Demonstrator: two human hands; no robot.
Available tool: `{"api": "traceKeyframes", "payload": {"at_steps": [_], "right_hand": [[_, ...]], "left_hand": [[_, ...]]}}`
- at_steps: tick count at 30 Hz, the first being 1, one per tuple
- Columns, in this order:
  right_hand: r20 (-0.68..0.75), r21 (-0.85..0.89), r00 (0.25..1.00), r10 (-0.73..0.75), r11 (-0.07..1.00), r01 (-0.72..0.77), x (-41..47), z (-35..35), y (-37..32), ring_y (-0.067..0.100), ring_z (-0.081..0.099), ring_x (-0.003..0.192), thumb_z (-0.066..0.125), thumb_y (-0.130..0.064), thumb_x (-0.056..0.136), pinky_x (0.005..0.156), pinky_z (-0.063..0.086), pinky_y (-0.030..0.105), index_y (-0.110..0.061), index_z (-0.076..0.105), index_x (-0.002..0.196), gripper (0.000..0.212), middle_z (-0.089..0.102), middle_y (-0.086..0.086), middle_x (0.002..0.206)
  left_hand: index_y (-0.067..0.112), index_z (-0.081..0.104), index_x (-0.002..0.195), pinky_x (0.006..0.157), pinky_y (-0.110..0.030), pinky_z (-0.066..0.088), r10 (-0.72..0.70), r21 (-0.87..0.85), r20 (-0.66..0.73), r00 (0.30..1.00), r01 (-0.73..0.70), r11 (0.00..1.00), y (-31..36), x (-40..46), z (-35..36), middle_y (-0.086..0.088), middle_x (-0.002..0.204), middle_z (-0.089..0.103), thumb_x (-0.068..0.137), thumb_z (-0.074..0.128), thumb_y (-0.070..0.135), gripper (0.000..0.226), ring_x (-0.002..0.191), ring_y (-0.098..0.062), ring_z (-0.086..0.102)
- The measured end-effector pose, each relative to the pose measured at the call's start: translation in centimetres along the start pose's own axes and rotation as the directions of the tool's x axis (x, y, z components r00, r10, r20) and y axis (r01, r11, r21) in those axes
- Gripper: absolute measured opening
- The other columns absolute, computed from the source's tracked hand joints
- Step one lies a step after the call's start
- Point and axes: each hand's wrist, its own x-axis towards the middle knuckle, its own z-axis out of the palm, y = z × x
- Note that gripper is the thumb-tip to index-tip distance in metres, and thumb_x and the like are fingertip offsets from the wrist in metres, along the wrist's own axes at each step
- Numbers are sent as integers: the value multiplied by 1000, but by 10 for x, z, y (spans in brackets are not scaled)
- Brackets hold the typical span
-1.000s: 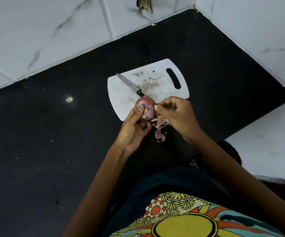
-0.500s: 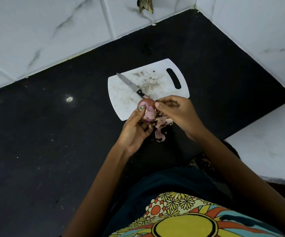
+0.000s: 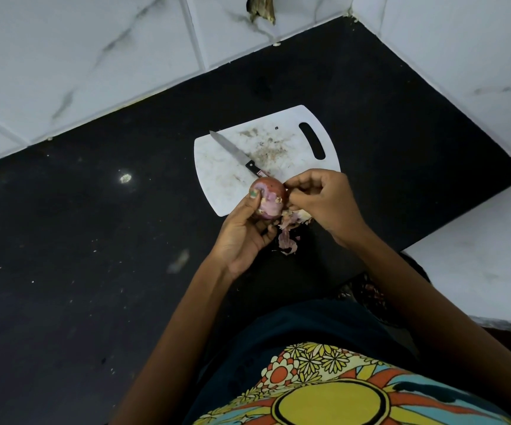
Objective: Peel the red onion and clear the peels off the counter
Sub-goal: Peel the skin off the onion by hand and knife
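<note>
My left hand [image 3: 243,230] grips a partly peeled red onion [image 3: 268,197] from below, thumb on its left side, just above the near edge of the white cutting board [image 3: 217,173]. My right hand [image 3: 324,200] has its fingers curled against the onion's right side and pinches at the skin there. Loose pinkish peels [image 3: 287,237] lie on the black counter [image 3: 94,240] under and between my hands.
A black-handled knife [image 3: 235,153] lies diagonally on the cutting board, its handle end just behind the onion. White marble-tiled walls [image 3: 94,56] border the counter at the back and right. A white ledge [image 3: 477,256] sits at the right.
My right hand's fingers have shifted slightly on the onion's right side. The onion and my left hand stay almost in place.
</note>
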Motion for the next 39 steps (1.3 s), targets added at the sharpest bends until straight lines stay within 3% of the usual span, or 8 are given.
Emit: {"api": "traceKeyframes", "payload": {"at_steps": [3, 6, 16, 20, 23, 33, 36, 39], "right_hand": [[28, 74, 999, 40, 996, -42, -2, 1, -1, 19, 71, 71, 72, -10, 79, 70, 60, 35, -8, 70, 88, 9, 71, 8, 79], [46, 38, 999, 1, 999, -3, -3, 2, -3, 16, 71, 78, 81, -19, 72, 70, 59, 28, -8, 68, 93, 27, 72, 6, 87], [-55, 130, 996, -70, 989, 77, -2, 10, -19, 18, 72, 78, 74, -8, 79, 72, 58, 26, -5, 70, 86, 8, 72, 7, 81], [-57, 106, 990, -128, 985, 133, 5, 11, -31, 21, 71, 81, 71, -10, 83, 78, 59, 35, -1, 69, 90, 12, 72, 10, 85], [-85, 101, 980, -179, 977, 188, 12, 9, -44, 21, 70, 77, 69, -8, 83, 69, 58, 27, 0, 68, 89, 10, 71, 11, 83], [-140, 343, 985, -100, 929, 143, 36, 7, -68, 17, 69, 63, 66, -5, 85, 58, 56, 22, 7, 64, 89, 12, 70, 18, 78], [-137, 219, 989, -52, 972, 81, 40, 8, -49, 17, 67, 58, 66, -6, 86, 54, 56, 25, 5, 62, 87, 12, 69, 18, 75], [-40, -117, 999, -21, 993, 16, 40, 11, -19, 19, 66, 54, 68, -7, 83, 55, 56, 31, -2, 61, 77, 10, 68, 10, 67]], "left_hand": [[12, 58, 115, 59, -18, 49, 7, -13, -26, 1000, -8, 1000, 2, 1, 1, -5, 99, 64, 92, 54, 35, 33, 76, -11, 57], [12, 57, 118, 60, -18, 50, 26, -37, -22, 999, -27, 999, 4, 1, 0, -5, 102, 63, 87, 58, 36, 39, 81, -11, 57], [17, 58, 115, 72, -20, 54, 145, -80, -7, 989, -145, 986, 22, -3, 12, 2, 97, 70, 90, 58, 24, 26, 83, -8, 64], [11, 54, 130, 81, -22, 54, 186, -108, -2, 983, -185, 977, 33, -6, 20, -1, 105, 69, 81, 62, 29, 52, 92, -10, 65], [8, 52, 134, 80, -23, 56, 203, -142, 15, 979, -199, 970, 42, -6, 25, -3, 109, 68, 81, 62, 30, 58, 97, -13, 63], [9, 65, 109, 72, -23, 57, 221, -186, 52, 974, -208, 960, 73, -5, 44, -6, 100, 71, 82, 61, 34, 37, 88, -14, 64], [9, 66, 102, 68, -23, 57, 236, -197, 53, 970, -222, 955, 79, -8, 47, -6, 93, 72, 81, 61, 33, 32, 83, -14, 65], [10, 66, 101, 67, -22, 57, 241, -200, 39, 970, -229, 953, 82, -10, 48, -6, 93, 72, 81, 61, 33, 31, 82, -14, 66]]}}
